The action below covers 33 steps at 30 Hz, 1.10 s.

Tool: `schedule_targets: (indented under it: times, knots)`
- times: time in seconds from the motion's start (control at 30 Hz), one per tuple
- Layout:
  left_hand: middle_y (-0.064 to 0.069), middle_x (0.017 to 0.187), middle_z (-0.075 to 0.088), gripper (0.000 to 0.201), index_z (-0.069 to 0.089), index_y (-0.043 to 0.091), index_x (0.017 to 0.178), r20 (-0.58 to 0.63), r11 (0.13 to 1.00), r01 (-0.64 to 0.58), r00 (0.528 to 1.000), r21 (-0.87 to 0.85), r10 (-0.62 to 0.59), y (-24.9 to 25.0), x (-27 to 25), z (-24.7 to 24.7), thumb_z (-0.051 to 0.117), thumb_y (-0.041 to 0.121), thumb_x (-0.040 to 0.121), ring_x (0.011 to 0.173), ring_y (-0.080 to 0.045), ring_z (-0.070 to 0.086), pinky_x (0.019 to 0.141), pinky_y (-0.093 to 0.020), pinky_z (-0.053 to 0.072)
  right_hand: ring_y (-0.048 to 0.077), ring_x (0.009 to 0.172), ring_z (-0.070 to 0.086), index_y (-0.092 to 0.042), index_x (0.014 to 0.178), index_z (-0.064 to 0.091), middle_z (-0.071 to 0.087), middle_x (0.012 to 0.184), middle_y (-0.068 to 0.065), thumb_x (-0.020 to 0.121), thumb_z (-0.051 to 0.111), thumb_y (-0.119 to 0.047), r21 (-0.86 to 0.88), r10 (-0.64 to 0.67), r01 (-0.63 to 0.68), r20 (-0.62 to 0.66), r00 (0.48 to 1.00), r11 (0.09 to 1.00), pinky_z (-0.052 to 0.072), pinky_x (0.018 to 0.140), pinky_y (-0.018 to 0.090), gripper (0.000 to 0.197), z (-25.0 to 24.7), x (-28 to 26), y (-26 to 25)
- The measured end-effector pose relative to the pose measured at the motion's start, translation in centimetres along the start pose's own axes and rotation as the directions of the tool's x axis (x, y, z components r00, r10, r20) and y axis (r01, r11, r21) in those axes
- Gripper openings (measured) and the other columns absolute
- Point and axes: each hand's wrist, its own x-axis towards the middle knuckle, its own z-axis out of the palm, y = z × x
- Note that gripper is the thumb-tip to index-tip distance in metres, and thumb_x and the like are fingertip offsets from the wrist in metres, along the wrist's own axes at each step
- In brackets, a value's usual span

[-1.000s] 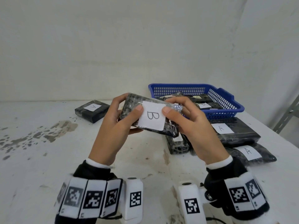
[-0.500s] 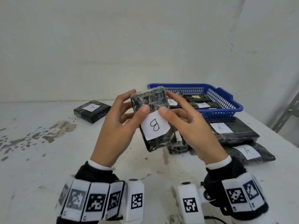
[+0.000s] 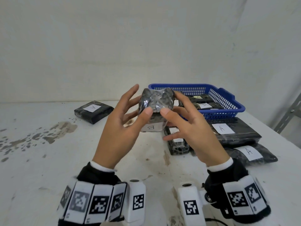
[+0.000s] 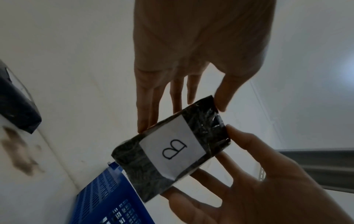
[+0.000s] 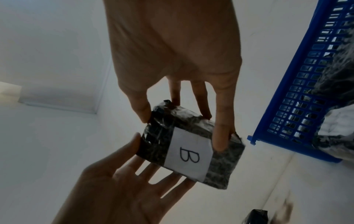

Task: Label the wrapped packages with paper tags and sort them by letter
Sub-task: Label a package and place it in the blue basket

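Note:
A black wrapped package (image 3: 155, 101) with a white paper tag (image 3: 151, 127) marked B is held up over the table between both hands, with one end towards me. My left hand (image 3: 128, 118) pinches it from the left with the thumb on the near end and the fingers spread behind. My right hand (image 3: 180, 121) pinches it from the right in the same way. In the left wrist view the tag (image 4: 172, 149) faces the camera. In the right wrist view my right index finger lies across the package (image 5: 220, 169) beside the tag (image 5: 188, 154).
A blue basket (image 3: 228, 110) at the back right holds several tagged packages. Two packages tagged A (image 3: 234, 132) (image 3: 250, 154) lie to its front right, and a small one (image 3: 177, 144) lies below my hands. Another A package (image 3: 93, 111) lies at the back left. Dark stains (image 3: 53, 132) mark the table's left side.
The B package has been turned from lying crosswise with its tag up to standing on end. The tag now faces down towards me. Both hands shifted their hold and spread their fingers.

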Motion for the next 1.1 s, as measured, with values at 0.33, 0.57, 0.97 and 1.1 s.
schedule_targets:
  times: [0.33,0.57,0.97,1.1]
  knots:
    - [0.013,0.114,0.067,0.032,0.061,0.03,0.114,0.022,1.0,-0.028,0.999,0.005,0.028,-0.3,0.1,0.0,0.067,0.023,0.084,0.111,-0.018,0.064,0.092,-0.028,0.051,0.02,0.095,0.075,-0.044,0.125,0.059,0.063,0.13,-0.002,0.074,0.073,-0.042,0.055,-0.078,0.079,-0.011,0.997,0.995,0.06,0.088,0.049,0.053,0.2,0.0,0.2]
    - [0.013,0.103,0.069,0.027,0.062,0.023,0.107,-0.017,0.999,-0.051,0.999,-0.005,0.051,-0.4,0.1,0.3,0.065,0.029,0.081,0.106,-0.018,0.067,0.094,-0.034,0.053,0.02,0.093,0.075,-0.037,0.116,0.063,0.067,0.12,-0.004,0.075,0.071,-0.041,0.073,-0.094,0.096,-0.025,0.995,0.993,0.061,0.084,0.05,0.041,0.3,-0.1,0.3]
    - [0.008,0.109,0.065,0.014,0.056,0.017,0.093,-0.05,0.981,0.17,0.983,-0.095,-0.175,0.3,0.0,0.5,0.065,0.024,0.085,0.074,0.002,0.067,0.071,-0.031,0.058,0.02,0.117,0.064,-0.023,0.103,0.069,0.068,0.118,-0.004,0.084,0.071,-0.04,-0.006,-0.244,0.244,-0.038,0.969,0.97,0.05,0.103,0.048,0.025,0.9,0.0,0.9]
    - [0.002,0.137,0.049,0.064,0.05,0.024,0.134,-0.083,0.963,0.266,0.959,-0.054,-0.269,0.0,0.3,0.2,0.08,0.03,0.078,0.092,0.012,0.061,0.093,-0.03,0.052,0.013,0.124,0.059,-0.031,0.105,0.062,0.064,0.122,-0.013,0.077,0.079,-0.035,0.015,-0.239,0.241,-0.061,0.969,0.97,0.051,0.102,0.039,0.033,1.0,-0.2,0.9]
